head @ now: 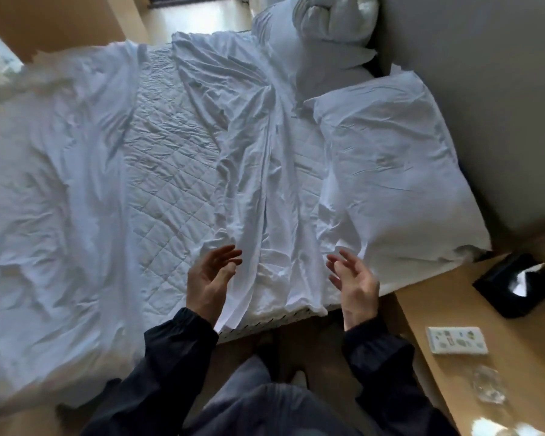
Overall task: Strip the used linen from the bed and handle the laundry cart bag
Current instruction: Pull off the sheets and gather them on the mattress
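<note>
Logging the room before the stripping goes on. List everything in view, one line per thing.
sheet: one, white, bunched along the bed's middle
duvet: one, white, crumpled over the bed's left part
mattress pad: one, white quilted, bared between duvet and sheet
near pillow: one, white, by the wall
far pillows: seemingly two, white, piled at the far corner
bedside table: one, light wood, right of the bed
tissue box: one, black, on the table
flat card: one, white, on the table
clear wrapper: one, transparent, table's near end
left hand: one, open, over the sheet
right hand: one, open, beside the near pillow
</note>
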